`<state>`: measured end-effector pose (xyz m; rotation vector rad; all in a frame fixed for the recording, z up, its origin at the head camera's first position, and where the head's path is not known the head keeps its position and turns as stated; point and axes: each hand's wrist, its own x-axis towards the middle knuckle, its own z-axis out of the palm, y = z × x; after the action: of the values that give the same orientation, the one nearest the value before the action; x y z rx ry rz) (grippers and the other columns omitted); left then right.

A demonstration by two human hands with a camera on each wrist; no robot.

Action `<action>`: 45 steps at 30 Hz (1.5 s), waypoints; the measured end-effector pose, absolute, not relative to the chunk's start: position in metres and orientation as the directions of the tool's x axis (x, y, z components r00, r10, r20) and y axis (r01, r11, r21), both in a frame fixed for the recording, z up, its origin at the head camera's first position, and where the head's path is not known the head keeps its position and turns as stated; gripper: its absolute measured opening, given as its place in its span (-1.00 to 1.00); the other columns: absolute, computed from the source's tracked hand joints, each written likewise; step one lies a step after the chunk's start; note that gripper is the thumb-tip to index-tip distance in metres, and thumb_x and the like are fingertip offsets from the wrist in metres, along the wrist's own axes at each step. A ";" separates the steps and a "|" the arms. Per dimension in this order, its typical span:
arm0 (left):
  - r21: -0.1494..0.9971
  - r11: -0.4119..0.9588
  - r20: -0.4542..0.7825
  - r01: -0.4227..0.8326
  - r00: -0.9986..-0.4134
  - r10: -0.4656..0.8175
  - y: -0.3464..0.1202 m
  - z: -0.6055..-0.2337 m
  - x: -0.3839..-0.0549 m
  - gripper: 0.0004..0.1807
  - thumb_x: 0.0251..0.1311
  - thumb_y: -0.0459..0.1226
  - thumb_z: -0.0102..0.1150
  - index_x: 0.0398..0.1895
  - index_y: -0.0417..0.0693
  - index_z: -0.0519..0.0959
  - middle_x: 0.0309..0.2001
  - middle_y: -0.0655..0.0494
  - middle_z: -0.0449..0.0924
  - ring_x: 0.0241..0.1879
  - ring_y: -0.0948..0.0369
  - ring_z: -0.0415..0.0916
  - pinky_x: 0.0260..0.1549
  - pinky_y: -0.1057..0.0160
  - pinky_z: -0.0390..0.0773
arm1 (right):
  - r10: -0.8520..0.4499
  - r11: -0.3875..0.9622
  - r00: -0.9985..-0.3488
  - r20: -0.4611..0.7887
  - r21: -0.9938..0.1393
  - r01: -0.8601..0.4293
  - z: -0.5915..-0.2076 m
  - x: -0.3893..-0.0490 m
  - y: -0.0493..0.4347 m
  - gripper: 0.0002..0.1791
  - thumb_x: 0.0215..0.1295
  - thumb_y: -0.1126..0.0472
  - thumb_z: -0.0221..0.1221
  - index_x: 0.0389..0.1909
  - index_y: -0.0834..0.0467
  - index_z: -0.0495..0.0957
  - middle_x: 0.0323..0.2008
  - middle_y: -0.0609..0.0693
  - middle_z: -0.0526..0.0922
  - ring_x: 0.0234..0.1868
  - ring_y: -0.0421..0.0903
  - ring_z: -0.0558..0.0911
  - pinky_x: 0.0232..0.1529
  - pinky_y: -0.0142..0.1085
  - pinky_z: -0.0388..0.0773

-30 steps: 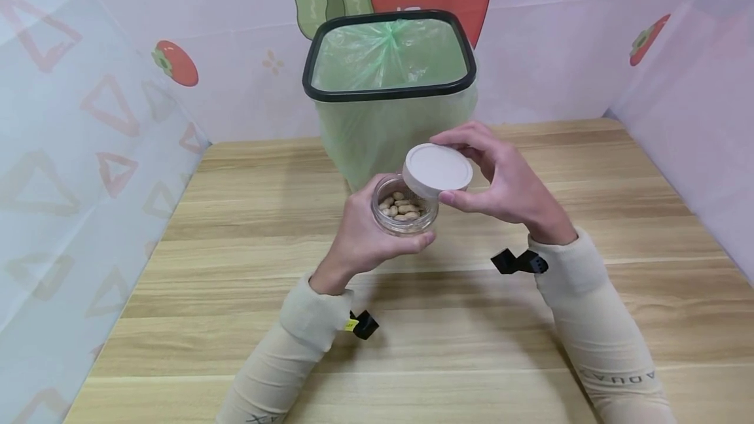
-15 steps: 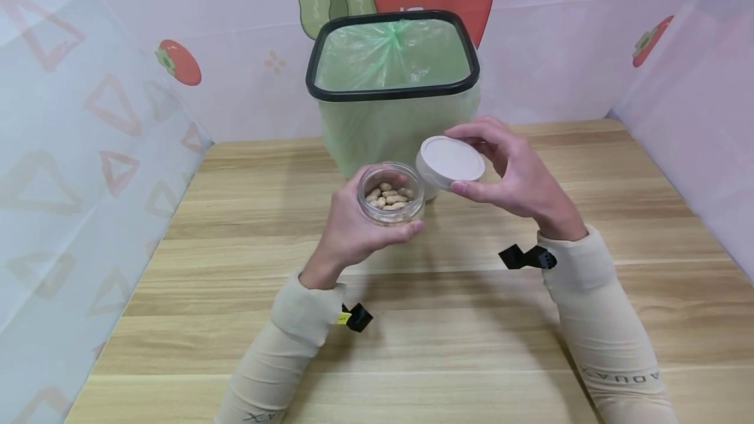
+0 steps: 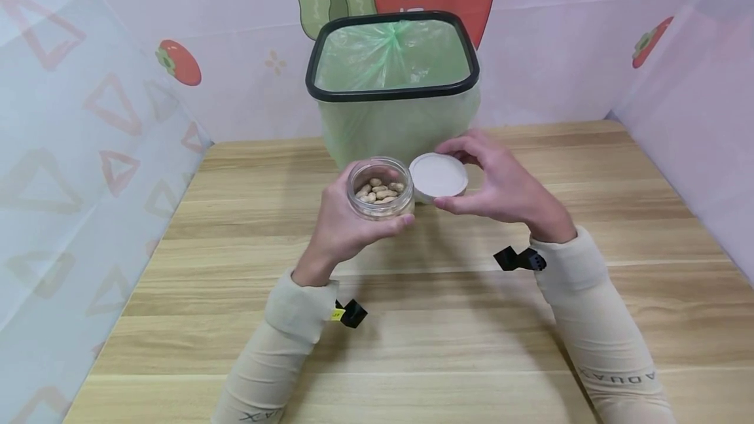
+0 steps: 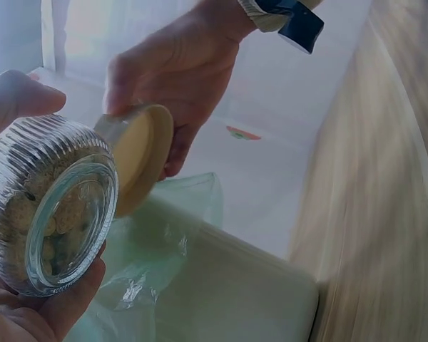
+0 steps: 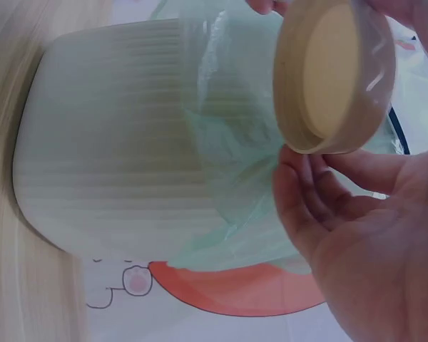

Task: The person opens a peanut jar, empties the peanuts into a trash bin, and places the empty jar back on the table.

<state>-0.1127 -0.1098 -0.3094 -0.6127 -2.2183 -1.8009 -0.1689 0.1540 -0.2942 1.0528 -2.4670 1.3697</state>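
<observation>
A clear ribbed glass jar (image 3: pixel 381 207) with several unshelled peanuts (image 3: pixel 379 192) inside is gripped by my left hand (image 3: pixel 344 224), its mouth uncovered and facing up toward the head camera. Just right of the jar, my right hand (image 3: pixel 501 188) holds a round white lid (image 3: pixel 438 175) by its edge, between thumb and fingers. In the left wrist view the jar's base (image 4: pixel 71 224) shows, with the lid's hollow underside (image 4: pixel 139 157) behind it. Both things are held up above the table, in front of the bin.
A white bin (image 3: pixel 400 123) with a black rim and a green plastic liner (image 3: pixel 391 61) stands at the back of the wood-grain table (image 3: pixel 235 247). Printed cloth walls (image 3: pixel 247 97) enclose the table at the back and both sides.
The jar has moved left in my left hand, out from under the lid. The lid first went up and right, then came back down and left beside the jar.
</observation>
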 end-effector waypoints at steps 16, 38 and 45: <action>0.878 0.136 0.435 0.459 -0.884 0.173 -0.113 -0.309 -0.114 -0.22 -0.21 -0.42 0.69 0.21 -0.15 0.57 0.02 -0.05 0.74 0.07 0.15 0.68 0.18 0.28 0.64 | -0.686 0.492 -0.694 0.218 -0.564 -0.663 -0.315 -0.169 0.134 -0.26 -0.12 0.08 0.61 0.12 0.22 0.55 0.00 0.05 0.65 -0.03 -0.04 0.62 -0.10 -0.16 0.61; 0.872 0.161 0.433 0.462 -0.882 0.187 -0.109 -0.313 -0.114 -0.24 -0.21 -0.38 0.72 0.18 -0.13 0.59 0.02 0.01 0.75 0.06 0.19 0.68 0.19 0.29 0.63 | -0.793 0.459 -0.602 0.095 -0.556 -0.693 -0.353 -0.175 0.110 -0.08 -0.17 0.21 0.64 0.30 0.22 0.46 0.13 0.10 0.60 0.11 0.01 0.60 0.24 -0.05 0.59; 0.873 0.165 0.428 0.459 -0.883 0.192 -0.109 -0.312 -0.113 -0.22 -0.20 -0.37 0.71 0.20 -0.14 0.57 0.03 0.01 0.75 0.07 0.19 0.67 0.20 0.29 0.62 | -0.778 0.509 -0.626 0.040 -0.544 -0.667 -0.356 -0.173 0.108 0.10 -0.17 0.22 0.65 0.46 0.31 0.32 0.28 0.21 0.51 0.22 0.10 0.57 0.40 0.00 0.51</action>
<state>-0.1132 -0.1090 -0.3124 -0.6332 -2.2209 -1.7905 -0.1733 0.1080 -0.3560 1.4131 -2.9065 0.8918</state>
